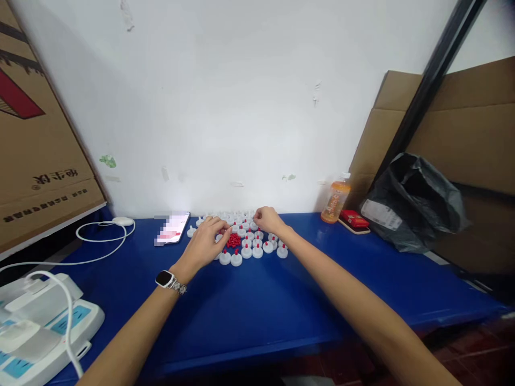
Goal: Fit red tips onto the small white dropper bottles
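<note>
White nozzle caps stand in a cluster on the blue table, many topped with small red tips. In their midst lies a pile of loose red tips. My left hand, with a watch on the wrist, hovers at the pile's left edge, thumb and forefinger drawn together; whatever is between them is too small to make out. At the back of the cluster, my right hand is closed in a pinch close to the white caps, its fingertips partly hiding what they touch. Plain white caps without red tips show at the left.
A phone lies left of the cluster. Further left are a white cable and a power strip. An orange drink bottle, a red packet on another phone and a dark plastic bag sit right.
</note>
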`<state>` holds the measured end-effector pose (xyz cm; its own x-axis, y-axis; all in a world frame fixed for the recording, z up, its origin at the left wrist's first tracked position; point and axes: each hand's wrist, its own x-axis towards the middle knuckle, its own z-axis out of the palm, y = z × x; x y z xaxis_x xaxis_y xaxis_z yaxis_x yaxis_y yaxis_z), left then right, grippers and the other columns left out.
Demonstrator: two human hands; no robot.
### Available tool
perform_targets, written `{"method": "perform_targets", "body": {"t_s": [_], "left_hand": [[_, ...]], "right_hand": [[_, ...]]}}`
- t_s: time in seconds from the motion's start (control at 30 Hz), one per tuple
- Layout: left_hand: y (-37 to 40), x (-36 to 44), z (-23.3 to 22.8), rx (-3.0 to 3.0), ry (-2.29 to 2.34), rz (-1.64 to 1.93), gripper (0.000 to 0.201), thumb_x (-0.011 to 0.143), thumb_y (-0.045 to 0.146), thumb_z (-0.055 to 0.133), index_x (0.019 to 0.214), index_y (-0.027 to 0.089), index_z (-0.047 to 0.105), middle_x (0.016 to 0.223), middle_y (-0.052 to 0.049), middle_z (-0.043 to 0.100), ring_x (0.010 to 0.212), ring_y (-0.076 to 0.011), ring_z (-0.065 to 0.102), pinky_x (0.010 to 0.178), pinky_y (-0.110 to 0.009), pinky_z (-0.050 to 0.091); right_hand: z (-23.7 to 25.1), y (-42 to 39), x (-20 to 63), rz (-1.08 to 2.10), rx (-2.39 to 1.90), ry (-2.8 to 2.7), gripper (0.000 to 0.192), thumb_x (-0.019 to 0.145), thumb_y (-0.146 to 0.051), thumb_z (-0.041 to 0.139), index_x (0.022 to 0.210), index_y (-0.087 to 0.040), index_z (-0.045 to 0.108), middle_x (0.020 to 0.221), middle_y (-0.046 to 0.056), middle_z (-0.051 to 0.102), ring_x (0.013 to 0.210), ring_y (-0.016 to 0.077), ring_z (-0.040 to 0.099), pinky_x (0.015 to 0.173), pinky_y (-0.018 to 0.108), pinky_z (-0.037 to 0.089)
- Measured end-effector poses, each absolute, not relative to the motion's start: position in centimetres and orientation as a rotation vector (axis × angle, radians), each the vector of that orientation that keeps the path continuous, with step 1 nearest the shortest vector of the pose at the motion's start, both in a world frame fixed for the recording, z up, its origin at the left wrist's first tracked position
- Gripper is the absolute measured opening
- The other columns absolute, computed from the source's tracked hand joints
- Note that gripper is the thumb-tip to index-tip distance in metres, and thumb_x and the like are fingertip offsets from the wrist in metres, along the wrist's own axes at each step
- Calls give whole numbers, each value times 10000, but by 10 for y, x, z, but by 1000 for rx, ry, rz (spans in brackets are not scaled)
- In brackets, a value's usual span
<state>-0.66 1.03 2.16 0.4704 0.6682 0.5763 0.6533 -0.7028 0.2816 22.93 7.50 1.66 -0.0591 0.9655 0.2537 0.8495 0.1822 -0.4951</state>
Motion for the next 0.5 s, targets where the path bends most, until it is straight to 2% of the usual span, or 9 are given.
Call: {"method": "perform_targets", "body": {"t_s": [0.13, 0.27, 0.37, 0.5], "left_hand": [[2, -16, 10, 2552, 1207, 1149, 218, 976, 371, 466, 1036, 221, 612, 1017, -51, 594, 999, -218, 546, 882, -370, 458], [-7, -17, 7, 2623, 1188, 1188, 376, 946, 385, 537, 1294, 246, 507, 1228, -70, 561, 1167, -246, 495, 1014, -413, 416], [-6, -18, 6, 2710, 1197, 1085, 333, 979, 371, 478, 1282, 235, 515, 1172, -69, 608, 1114, -253, 508, 960, -430, 433], [1, -25, 3, 2705, 1221, 1030, 297, 1023, 370, 360, 1170, 210, 563, 1070, -68, 630, 1029, -245, 520, 914, -424, 446]], "right_hand": [[29, 50, 220, 331, -1519, -1865, 120, 812, -162, 594, 811, -151, 714, 764, 55, 722, 687, 146, 634, 637, 227, 436], [34, 21, 195, 684, -1131, -1853, 169, 836, -286, 630, 846, -144, 722, 749, 36, 715, 661, 140, 614, 616, 232, 447], [30, 11, 178, 833, -982, -1909, 233, 864, -349, 608, 878, -144, 717, 754, 30, 713, 643, 135, 593, 619, 243, 446], [23, 10, 176, 509, -1103, -2064, 227, 907, -286, 535, 818, -156, 699, 784, 39, 708, 707, 149, 586, 701, 275, 422]]}}
